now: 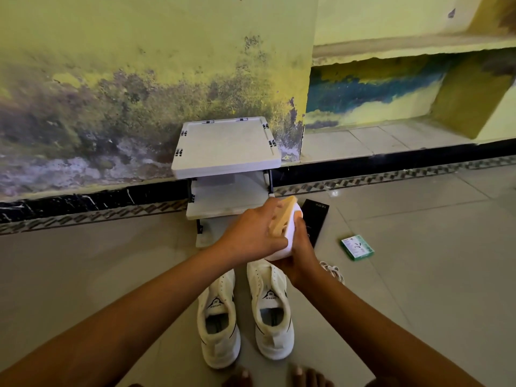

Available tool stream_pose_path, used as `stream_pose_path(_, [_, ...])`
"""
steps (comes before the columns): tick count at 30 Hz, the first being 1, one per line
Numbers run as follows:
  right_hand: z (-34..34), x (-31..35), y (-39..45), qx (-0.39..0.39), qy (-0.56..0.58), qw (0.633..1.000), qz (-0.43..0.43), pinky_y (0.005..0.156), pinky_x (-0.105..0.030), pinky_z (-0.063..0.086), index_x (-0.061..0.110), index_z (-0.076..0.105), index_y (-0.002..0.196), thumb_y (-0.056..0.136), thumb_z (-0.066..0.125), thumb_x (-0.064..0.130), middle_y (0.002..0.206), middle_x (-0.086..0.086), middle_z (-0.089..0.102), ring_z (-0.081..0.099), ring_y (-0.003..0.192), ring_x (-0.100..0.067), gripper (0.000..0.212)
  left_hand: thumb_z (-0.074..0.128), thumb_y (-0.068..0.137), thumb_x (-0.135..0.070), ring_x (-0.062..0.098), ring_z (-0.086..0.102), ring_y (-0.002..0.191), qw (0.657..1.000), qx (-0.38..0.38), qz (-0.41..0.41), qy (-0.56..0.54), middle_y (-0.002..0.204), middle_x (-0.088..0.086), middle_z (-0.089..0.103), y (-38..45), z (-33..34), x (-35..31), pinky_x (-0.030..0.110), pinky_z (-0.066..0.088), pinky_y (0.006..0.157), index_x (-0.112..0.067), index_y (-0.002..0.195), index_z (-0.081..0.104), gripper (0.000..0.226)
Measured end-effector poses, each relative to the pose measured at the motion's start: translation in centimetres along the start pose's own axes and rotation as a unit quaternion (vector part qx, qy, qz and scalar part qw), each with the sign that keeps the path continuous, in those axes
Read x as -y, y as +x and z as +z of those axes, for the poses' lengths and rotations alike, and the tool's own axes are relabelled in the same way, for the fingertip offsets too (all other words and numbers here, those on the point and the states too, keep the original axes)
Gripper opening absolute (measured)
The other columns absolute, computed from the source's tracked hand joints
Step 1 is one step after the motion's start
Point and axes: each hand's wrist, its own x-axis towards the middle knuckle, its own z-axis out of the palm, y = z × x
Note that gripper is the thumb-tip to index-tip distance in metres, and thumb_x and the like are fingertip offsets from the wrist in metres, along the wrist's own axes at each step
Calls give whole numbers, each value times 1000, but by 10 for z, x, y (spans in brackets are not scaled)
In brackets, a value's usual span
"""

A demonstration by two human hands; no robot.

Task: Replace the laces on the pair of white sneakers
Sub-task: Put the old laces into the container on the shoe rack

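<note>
Down on the grey tiled floor [418, 289] by a stained wall [139, 93], both hands' fingers grip a tan-soled shoe [284, 227].

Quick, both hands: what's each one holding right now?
Left hand: grips the tan sole of a white shoe held above the floor.
Right hand: holds the same shoe from below.

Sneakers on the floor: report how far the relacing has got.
Done: both white sneakers seem to show bare eyelets, so the old laces look removed. A bundle of white laces lies on the floor beside them. In hand: the left hand and right hand hold a white, tan-bottomed object above the shoes, not a lace. Left: threading laces into both sneakers.
</note>
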Motion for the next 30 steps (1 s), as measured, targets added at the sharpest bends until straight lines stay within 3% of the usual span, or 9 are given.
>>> stream_pose_path(3, [-2,-6,3,-18,-22,999,35,76,-40,50,14,31,144,94,33,55,135,-20,49,53,113,-34,65,63,81,-23,24,54,94,998,43,-29,40,123,8,53,14,4,-3,35,52,78,-31,147,12,84])
stream_pose_path(6, [-5,-14,5,-27,-75,995,52,74,-39,50,13,30,144,95,36,51,132,-20,50,56,109,-34,63,64,82,-18,23,52,96,996,75,-50,19,127,10,53,25,-3,0,31,48,76,-24,151,8,89])
stream_pose_path(10, [-8,-19,6,-66,-97,992,51,65,-37,52,14,34,140,91,44,53,110,-13,58,60,91,-28,63,67,82,-19,25,50,118,993,93,-69,-11,136,8,48,34,-10,8,35,47,94,-15,143,35,69])
stream_pose_path(13, [-13,-20,4,-64,-135,988,38,71,-38,53,16,36,138,92,43,52,120,-14,56,58,103,-32,58,69,70,-30,25,58,106,996,56,-63,-3,118,10,61,41,-8,13,44,50,91,-10,120,59,54])
stream_pose_path(15, [-15,-21,2,-68,-139,987,34,75,-40,53,17,37,137,92,43,52,125,-15,55,57,108,-33,57,59,58,-35,29,62,97,998,35,-46,4,104,13,66,45,-7,15,48,52,86,-3,104,67,57])
stream_pose_path(19, [-21,-18,2,-67,-131,989,25,75,-40,54,19,39,133,93,43,52,125,-14,55,57,108,-32,52,53,58,-28,35,63,89,999,28,-18,37,94,22,67,59,2,15,46,51,76,5,85,68,45])
stream_pose_path(23, [-28,-20,6,-74,-138,988,-10,71,-35,54,22,40,131,94,41,51,120,-11,56,59,103,-28,46,59,72,-15,33,62,86,997,48,1,68,91,20,67,76,9,13,40,50,73,4,85,70,25])
stream_pose_path(26, [-34,-12,16,-97,-125,987,-7,79,-40,54,23,42,126,93,43,52,114,-10,59,60,99,-27,44,57,75,-6,33,59,81,996,49,23,72,84,19,65,92,13,8,36,47,70,4,81,68,16])
stream_pose_path(30, [-53,-11,24,-95,-133,986,-15,80,-41,55,27,42,120,92,43,52,114,-8,59,61,100,-27,37,54,81,-1,29,63,83,1000,19,11,18,90,13,70,104,33,12,34,51,73,0,86,72,19])
